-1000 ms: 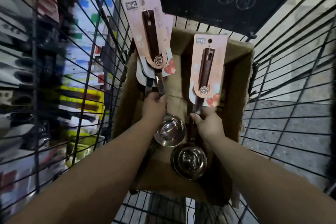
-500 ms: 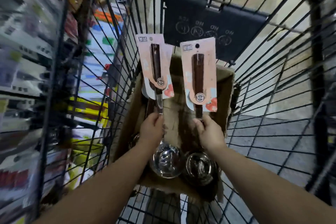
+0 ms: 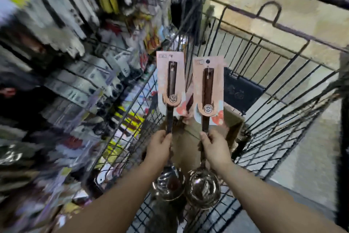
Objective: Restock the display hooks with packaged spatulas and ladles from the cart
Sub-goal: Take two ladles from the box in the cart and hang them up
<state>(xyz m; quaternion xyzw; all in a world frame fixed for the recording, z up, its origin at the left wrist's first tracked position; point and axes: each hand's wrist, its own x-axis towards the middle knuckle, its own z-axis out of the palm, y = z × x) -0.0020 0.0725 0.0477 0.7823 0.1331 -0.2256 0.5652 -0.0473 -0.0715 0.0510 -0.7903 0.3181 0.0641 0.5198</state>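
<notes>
Over cart (image 3: 309, 40) box (image 3: 234, 123), perhaps three ladles (image 3: 207, 89)

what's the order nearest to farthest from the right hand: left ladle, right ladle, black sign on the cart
1. right ladle, gripped by the right hand itself
2. left ladle, just beside it, held in the left hand
3. black sign, hanging at the far end, beyond both ladles

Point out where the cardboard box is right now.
Head view, centre-right: the cardboard box sits inside the wire cart, partly hidden behind the left ladle and right ladle, which the left hand and right hand grip by their handles.
</notes>
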